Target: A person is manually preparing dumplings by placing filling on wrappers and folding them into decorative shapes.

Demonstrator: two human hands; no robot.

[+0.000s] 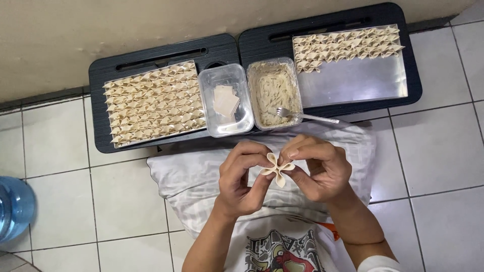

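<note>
Head camera looked straight down at two bare hands meeting over a white pillow (201, 176) in the person's lap. Both the left hand (241, 179) and the right hand (318, 168) were pinched together on one folded dumpling wrapper (277, 170), its corners flaring out between the fingertips, held in the air just above the pillow. Beyond the hands, two black lap trays (151, 55) sat side by side against the wall. On them, a metal sheet (154, 103) was packed with folded dumplings, and a second sheet (353, 80) carried rows only along its far edge. Between the sheets stood a clear tub of square wrappers (226, 100) and a tub of pale filling (274, 93) with a fork (302, 116) resting in it. A blue water bottle (12, 206) stood on the tiled floor at left.
</note>
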